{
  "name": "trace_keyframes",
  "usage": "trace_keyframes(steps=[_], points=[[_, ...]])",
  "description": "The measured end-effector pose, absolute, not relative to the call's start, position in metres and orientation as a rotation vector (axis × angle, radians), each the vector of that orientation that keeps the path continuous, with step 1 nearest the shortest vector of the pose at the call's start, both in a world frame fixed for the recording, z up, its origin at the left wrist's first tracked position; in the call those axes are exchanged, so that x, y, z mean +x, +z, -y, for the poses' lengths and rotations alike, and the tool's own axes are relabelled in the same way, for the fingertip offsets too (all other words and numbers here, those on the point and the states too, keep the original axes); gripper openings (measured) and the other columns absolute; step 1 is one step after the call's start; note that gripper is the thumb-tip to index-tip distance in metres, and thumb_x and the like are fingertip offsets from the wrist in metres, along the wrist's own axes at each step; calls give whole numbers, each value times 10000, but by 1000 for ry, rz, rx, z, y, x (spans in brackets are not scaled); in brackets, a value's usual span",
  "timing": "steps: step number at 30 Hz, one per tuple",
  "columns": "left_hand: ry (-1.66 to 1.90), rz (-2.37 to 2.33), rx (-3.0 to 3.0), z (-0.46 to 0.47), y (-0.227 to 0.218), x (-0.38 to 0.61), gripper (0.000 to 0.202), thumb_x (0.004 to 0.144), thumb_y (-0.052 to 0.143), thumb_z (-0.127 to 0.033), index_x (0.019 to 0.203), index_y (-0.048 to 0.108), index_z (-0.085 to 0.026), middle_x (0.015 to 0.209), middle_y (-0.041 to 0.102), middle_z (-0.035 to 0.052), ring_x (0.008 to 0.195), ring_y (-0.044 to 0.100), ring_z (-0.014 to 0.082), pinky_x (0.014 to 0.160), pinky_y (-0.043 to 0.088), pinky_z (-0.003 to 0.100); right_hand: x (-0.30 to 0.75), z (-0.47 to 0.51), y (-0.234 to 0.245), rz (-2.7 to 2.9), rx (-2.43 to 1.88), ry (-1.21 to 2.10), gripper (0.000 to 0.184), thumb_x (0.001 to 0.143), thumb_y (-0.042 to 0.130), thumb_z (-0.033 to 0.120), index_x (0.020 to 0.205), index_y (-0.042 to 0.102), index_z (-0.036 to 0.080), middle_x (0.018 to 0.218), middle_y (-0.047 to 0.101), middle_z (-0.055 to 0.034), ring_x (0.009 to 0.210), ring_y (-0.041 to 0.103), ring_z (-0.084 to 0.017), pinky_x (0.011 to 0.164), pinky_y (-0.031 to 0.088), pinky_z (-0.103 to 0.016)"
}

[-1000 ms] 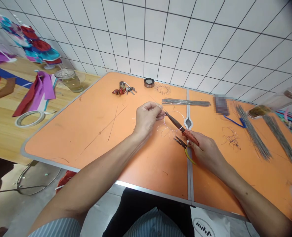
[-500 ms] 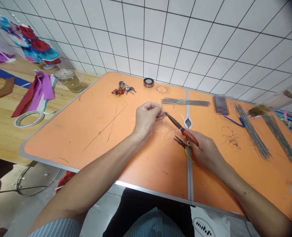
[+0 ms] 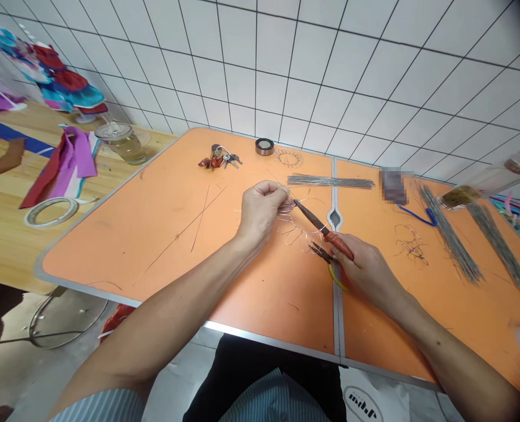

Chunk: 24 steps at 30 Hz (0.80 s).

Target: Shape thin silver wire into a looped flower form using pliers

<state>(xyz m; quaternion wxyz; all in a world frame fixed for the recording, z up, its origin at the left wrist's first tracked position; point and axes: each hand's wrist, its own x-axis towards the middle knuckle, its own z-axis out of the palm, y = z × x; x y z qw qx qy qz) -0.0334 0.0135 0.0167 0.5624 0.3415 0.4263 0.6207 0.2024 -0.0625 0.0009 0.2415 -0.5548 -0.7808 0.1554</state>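
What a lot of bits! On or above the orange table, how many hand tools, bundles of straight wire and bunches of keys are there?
Hand tools: 2 (red-handled tool, yellow-handled tool)
Bundles of straight wire: 3 (back bundle, inner right bundle, outer right bundle)
Bunches of keys: 1 (keys)
Total: 6
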Motion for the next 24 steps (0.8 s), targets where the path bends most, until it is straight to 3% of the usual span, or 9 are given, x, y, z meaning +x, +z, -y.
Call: trace_keyframes(steps=[6,12,18,24], points=[[1460,-1005,807,-13,17,-33,167,749,803,-253,674,666,-192,662,692,11,641,712,155,677,587,282,201,63,2,2086,-1577,472,285,981,517,200,1113,767,241,1016,860,-69,888,803,-260,724,587,-333],[1467,-991,812,-14,16,-33,152,754,796,-242,674,678,-189,659,692,11,633,713,155,657,583,276,202,62,-1,2038,-1718,524,247,1046,567,385,949,746,245,878,819,-54,723,713,-225,625,478,-311],[1456,-975,790,-12,18,-32,141,777,792,-221,687,690,-188,663,698,12,618,703,139,663,595,273,203,62,-5,2067,-1699,464,207,1018,558,311,857,671,246,679,687,-1,593,594,-186,579,394,-295],[1453,-968,783,-11,19,-32,138,774,786,-208,686,684,-181,660,698,14,611,701,132,651,592,263,204,63,-2,2092,-1687,447,199,1006,531,261,845,647,249,681,688,5,580,585,-179,571,407,-290]])
